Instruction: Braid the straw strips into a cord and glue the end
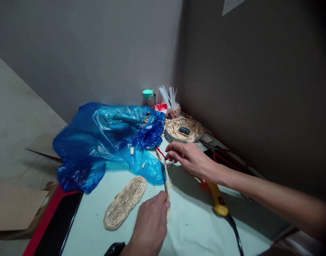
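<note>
A pale straw braid (167, 181) runs lengthwise over the table between my two hands. My left hand (152, 222) is closed on its nearer part, thumb and fingers together. At the far end, my right hand (185, 158) pinches a twisted red cord (160, 153) beside the braid; the fingertips partly hide the spot where they meet. Left of the braid lies a flat oval sole of coiled straw (125, 202). A yellow glue gun (218, 202) rests under my right forearm, its front part hidden and its black cable trailing toward the front edge.
A crumpled blue plastic bag (112, 135) covers the back left, with small pale scraps on it. Behind stand a jar with a turquoise lid (148, 94), a cup (175, 111) with glue sticks, and a woven basket (173, 132) holding a dark spool. Walls close off the back and right.
</note>
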Motion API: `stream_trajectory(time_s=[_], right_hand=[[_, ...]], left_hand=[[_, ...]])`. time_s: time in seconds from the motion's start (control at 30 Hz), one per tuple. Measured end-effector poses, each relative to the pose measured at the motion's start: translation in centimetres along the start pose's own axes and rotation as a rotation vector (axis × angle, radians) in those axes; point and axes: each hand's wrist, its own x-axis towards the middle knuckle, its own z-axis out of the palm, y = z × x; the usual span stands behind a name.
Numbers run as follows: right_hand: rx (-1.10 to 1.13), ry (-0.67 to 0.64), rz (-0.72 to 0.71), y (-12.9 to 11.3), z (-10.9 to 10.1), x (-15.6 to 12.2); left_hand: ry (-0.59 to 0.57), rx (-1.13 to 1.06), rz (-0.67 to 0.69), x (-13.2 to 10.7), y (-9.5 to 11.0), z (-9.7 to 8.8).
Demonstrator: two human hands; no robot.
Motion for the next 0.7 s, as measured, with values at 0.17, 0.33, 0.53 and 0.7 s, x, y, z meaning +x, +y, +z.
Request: stream_trajectory(time_s=[0.17,0.33,0.53,0.7], right_hand=[[-0.064,-0.032,-0.032,0.3,1.3,-2.1],[-0.273,-0.118,-0.050,1.3,1.8,-1.6],[-0.380,-0.118,-0.050,0.3,1.9,-0.2],[-0.532,-0.101,-0.047,-0.1,2.5,1.4]], left_hand=[[0.015,-0.271,0.077,-0.6,-0.2,-0.1],[0.030,-0.662,0.072,-0.7,-0.3,-0.7],[-0.068,-0.999,0.017,-0.8,-0.2,-1.2],[-0.063,-1.027,0.016,-1.0,0.0,-1.2]])
